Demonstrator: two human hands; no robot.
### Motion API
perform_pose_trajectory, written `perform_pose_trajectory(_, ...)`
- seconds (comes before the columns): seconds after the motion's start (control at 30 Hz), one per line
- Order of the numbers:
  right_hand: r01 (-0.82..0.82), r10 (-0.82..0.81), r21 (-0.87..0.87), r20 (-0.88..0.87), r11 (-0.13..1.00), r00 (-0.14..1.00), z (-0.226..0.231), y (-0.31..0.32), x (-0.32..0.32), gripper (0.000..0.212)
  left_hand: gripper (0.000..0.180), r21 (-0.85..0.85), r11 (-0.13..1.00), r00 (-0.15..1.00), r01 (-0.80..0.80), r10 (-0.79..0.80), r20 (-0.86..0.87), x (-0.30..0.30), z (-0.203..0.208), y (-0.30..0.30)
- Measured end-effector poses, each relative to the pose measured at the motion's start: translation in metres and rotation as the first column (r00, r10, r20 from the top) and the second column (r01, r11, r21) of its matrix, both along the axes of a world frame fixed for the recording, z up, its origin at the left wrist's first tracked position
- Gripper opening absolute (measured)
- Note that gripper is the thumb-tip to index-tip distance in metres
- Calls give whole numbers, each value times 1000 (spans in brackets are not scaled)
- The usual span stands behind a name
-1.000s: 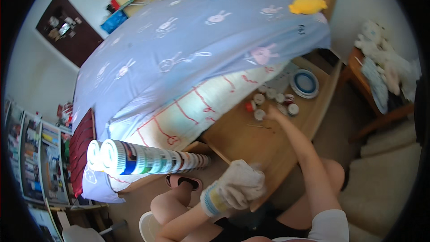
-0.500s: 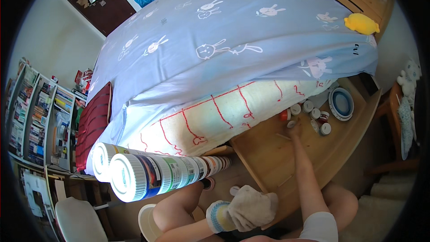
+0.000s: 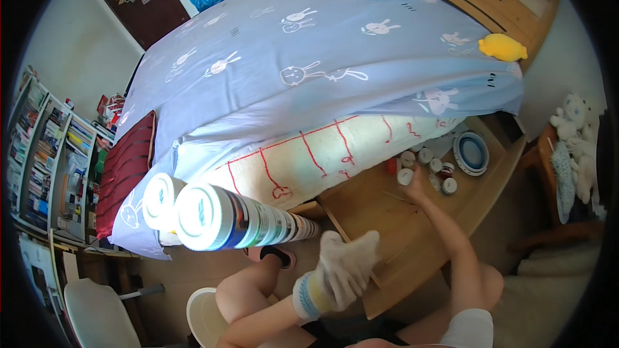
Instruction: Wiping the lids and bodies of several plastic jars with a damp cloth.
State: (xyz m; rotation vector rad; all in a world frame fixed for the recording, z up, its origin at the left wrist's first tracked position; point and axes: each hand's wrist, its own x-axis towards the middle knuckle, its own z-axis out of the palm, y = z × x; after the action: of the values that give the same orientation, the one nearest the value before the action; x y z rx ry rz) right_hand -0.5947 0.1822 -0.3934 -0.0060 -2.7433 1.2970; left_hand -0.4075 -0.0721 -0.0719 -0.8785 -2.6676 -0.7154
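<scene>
Pale walls (image 3: 77, 32), blue-sheeted bed (image 3: 245, 103), wooden drawer (image 3: 367, 212), jars (image 3: 449, 185) inside

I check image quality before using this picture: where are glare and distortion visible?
In the head view, brightness nearly washes out the front white lid of the jar stack; in the head view, the front edge of the drawer bows, and black fills the corners.
</scene>
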Motion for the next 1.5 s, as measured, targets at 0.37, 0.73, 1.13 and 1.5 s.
perform_pose_trajectory(0.37, -532, 490, -144, -249, 834, 835, 296, -67, 107, 65, 12, -72, 963, 942, -259, 268, 203, 9, -37, -24)
perform_pose_trajectory(0.73, -590, 486, -192, -399, 785, 777, 333, -82, 187, 76, 21, 433, 876, 907, -212, 11, 422, 10, -66, -10)
perform_pose_trajectory(1.13, -495, 370, -312, -383, 811, 846, 316, -79, 192, 78, 30, 652, 755, 873, -71, -269, 407, 23, 4, 21)
perform_pose_trajectory(1.5, -472, 336, -270, -426, 839, 840, 309, -87, 192, 80, 36, 182, 982, 997, -42, 30, 69, 15, -22, 14)
